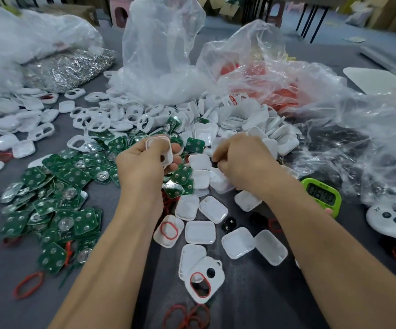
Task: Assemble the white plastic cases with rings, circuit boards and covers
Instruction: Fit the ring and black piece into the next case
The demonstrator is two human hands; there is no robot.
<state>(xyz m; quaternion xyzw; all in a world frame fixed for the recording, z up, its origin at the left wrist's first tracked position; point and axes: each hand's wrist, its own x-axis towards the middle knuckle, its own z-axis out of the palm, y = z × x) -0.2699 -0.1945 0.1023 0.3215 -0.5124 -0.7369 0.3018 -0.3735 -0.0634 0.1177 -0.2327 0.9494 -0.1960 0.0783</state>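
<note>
**Case Assembly: Hand and Part Positions**

The left hand (pixel 144 163) gripped one white plastic case (pixel 160 148), fingers curled round its edges, above the centre of the grey table (pixel 251 302). The right hand (pixel 242 160) was clenched, knuckles up, over the pile of white cases (pixel 258 129); whether it grasped anything could not be determined. Green circuit boards (pixel 56 205) lay heaped to the left. Loose cases (pixel 200 232) lay between the forearms, one carrying a red ring (pixel 169 230). A holed cover (pixel 204 280) lay nearest the person. A green timer (pixel 321 195) stood at right, beside clear plastic bags (pixel 363 129).
</note>
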